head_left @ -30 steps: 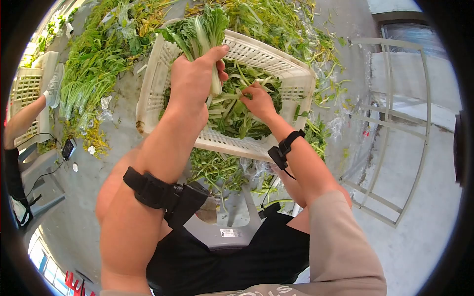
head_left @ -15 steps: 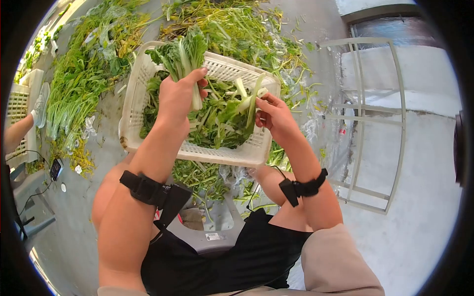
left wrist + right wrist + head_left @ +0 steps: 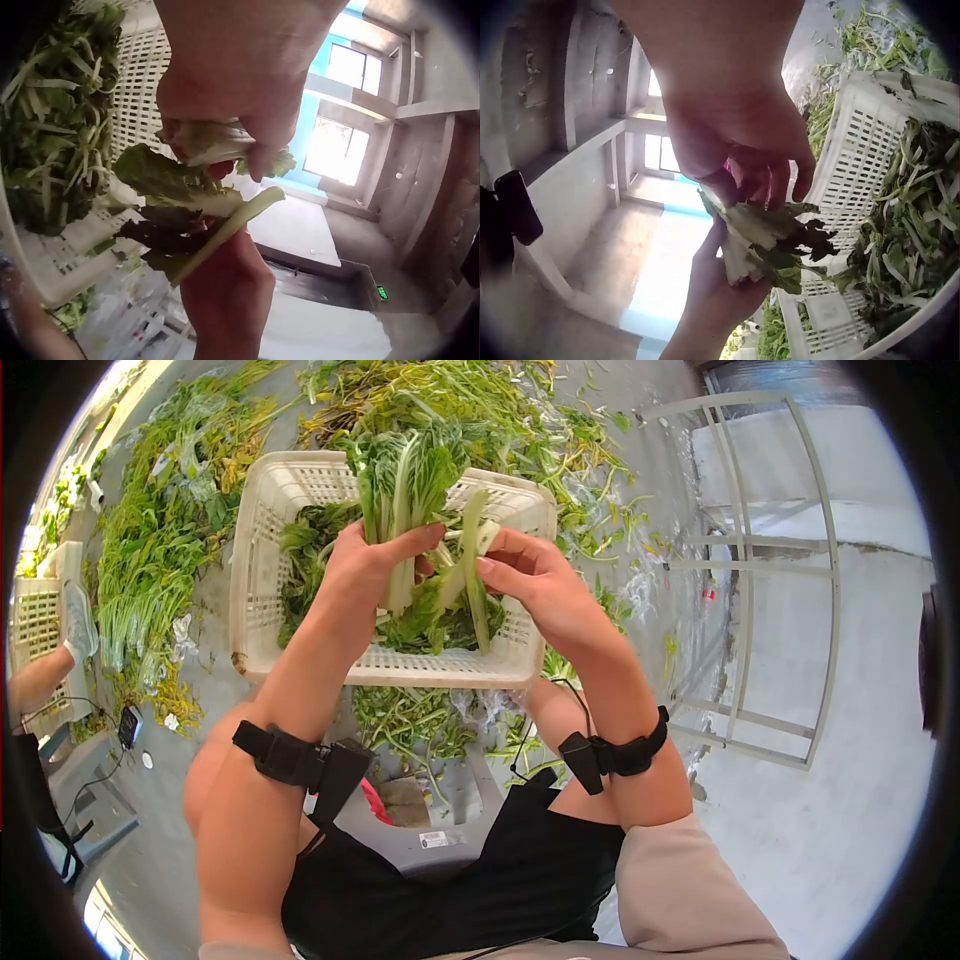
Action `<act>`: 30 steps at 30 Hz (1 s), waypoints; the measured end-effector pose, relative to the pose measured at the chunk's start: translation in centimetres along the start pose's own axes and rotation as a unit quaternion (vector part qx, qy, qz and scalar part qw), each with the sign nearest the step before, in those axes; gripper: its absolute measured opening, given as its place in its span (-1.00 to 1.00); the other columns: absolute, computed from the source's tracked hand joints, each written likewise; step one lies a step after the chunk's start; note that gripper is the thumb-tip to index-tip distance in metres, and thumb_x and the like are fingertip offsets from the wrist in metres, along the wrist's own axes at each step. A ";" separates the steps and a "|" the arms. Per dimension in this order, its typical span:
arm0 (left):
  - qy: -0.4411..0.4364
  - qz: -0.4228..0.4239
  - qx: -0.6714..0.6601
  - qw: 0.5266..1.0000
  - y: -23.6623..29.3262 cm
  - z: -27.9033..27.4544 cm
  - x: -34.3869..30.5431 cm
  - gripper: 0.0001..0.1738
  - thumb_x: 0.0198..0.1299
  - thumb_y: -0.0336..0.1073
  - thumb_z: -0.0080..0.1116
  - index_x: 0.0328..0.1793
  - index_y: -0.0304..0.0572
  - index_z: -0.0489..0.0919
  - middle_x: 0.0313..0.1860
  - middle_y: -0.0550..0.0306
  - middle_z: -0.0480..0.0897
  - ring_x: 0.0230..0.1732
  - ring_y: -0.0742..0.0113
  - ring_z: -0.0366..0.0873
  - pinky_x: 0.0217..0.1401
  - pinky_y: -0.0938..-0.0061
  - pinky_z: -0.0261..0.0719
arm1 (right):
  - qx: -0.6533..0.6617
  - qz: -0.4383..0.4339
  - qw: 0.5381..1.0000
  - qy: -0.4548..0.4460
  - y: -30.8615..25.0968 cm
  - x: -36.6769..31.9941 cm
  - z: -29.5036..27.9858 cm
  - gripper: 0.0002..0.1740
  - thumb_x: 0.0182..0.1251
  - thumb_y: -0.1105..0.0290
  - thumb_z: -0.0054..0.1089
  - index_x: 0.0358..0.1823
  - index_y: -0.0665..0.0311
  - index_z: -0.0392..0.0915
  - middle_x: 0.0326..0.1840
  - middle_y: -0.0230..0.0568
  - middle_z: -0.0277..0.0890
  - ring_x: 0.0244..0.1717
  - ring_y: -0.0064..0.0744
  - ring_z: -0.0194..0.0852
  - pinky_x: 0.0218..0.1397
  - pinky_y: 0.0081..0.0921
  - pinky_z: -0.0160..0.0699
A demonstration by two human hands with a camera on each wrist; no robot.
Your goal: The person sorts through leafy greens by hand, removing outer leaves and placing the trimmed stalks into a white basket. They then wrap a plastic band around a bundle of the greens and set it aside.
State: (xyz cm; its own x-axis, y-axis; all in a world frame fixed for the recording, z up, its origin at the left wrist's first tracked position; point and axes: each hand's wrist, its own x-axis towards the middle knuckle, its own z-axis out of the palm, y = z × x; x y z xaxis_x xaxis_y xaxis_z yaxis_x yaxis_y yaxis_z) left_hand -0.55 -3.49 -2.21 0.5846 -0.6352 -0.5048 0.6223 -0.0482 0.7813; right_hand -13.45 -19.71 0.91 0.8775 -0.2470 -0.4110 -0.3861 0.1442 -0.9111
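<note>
My left hand (image 3: pixel 352 575) grips a bunch of leafy greens (image 3: pixel 408 475) around its pale stalks, leaves pointing away from me, over the white plastic basket (image 3: pixel 440 678). Close beside it, my right hand (image 3: pixel 540 575) pinches a few loose leaves with stalks (image 3: pixel 474 545) between thumb and fingers. These leaves hang beside the base of the bunch. In the left wrist view, a long pale stalk (image 3: pixel 251 212) and a dark, ragged leaf (image 3: pixel 161 232) lie between both hands. Cut or torn greens (image 3: pixel 911 247) fill the bottom of the basket in the right wrist view.
Piles of greens and yellowed leaves (image 3: pixel 175 540) cover the floor left of and beyond the basket. A metal frame (image 3: pixel 745 550) lies at right. A grey plastic stool (image 3: pixel 450 852) is beneath me. At far left, another person's gloved hand (image 3: pixel 80 622) is beside a second basket (image 3: pixel 35 610).
My right hand has come up from inside the basket with loose leaves pinched in it, then moved left to the bunch. My left hand keeps hold of the bunch.
</note>
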 end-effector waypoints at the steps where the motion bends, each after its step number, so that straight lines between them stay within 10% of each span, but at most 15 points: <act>1: -0.013 -0.010 -0.001 1.000 -0.1 0.3 0.1 -0.68 0.14 -0.25 0.46 -0.05 -0.18 0.62 -0.27 0.24 0.66 -0.35 0.48 0.55 -0.25 0.51 0.55 | -0.010 -0.005 1.000 -0.004 0.0 0.0 -0.1 -0.74 0.49 0.35 0.19 0.10 0.30 0.61 -0.02 -0.35 0.64 -0.02 -0.59 0.51 0.10 -0.52 0.45; 18: -0.020 0.051 0.035 0.998 -1.7 1.3 0.5 -0.64 0.02 -0.38 0.43 -0.01 -0.26 0.67 -0.22 0.16 0.73 -0.25 0.42 0.64 -0.14 0.46 0.57 | 0.177 0.048 0.983 0.028 2.5 0.2 1.6 -0.54 0.41 0.28 0.33 0.25 0.32 0.50 -0.01 -0.26 0.63 0.02 -0.49 0.58 0.04 -0.45 0.56; 30: 0.052 0.059 0.050 0.996 -0.8 0.7 0.4 -0.68 -0.01 -0.37 0.45 -0.10 -0.23 0.66 -0.30 0.19 0.69 -0.35 0.43 0.56 -0.21 0.47 0.50 | 0.354 0.112 0.911 0.181 2.6 1.1 0.0 -0.66 0.42 0.52 0.01 0.19 0.33 0.37 -0.09 -0.17 0.50 -0.18 -0.34 0.51 -0.06 -0.32 0.59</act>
State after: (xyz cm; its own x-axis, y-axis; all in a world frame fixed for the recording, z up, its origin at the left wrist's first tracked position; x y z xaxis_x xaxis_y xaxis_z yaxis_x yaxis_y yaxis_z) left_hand -1.15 -4.25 -2.74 0.7051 -0.5576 -0.4381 0.4936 -0.0577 0.8678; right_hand -13.44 -19.59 -1.88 0.5989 -0.4160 -0.6843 -0.1519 0.7800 -0.6071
